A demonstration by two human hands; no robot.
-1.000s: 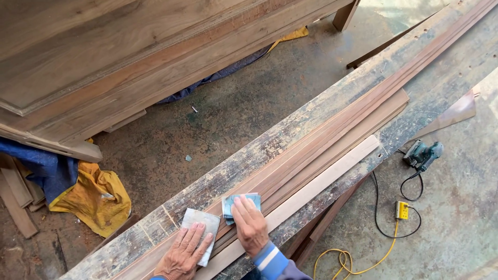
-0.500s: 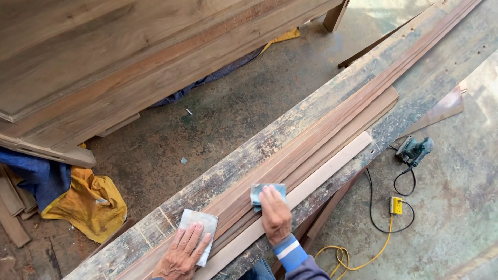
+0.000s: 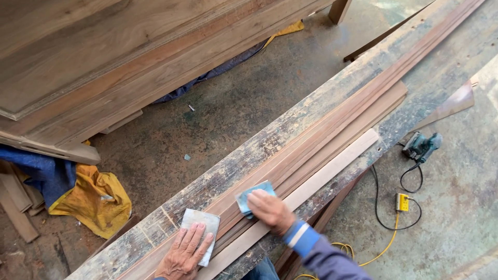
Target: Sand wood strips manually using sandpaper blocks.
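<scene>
Right hand (image 3: 271, 211) has slid its blue sanding sheet (image 3: 252, 195) back down the long brown wood strips (image 3: 332, 132) on the scarred plank worktop (image 3: 270, 140); left hand (image 3: 184, 251) stayed flat on grey sheet (image 3: 199, 223). Risk: thin strips shifting, sheet edge snagging a fingertip.

- A folded blue sanding sheet (image 3: 252, 197) is pressed flat on the long wooden strips (image 3: 332, 135)
- A pale grey sanding sheet (image 3: 201, 228) lies flat, near left
</scene>
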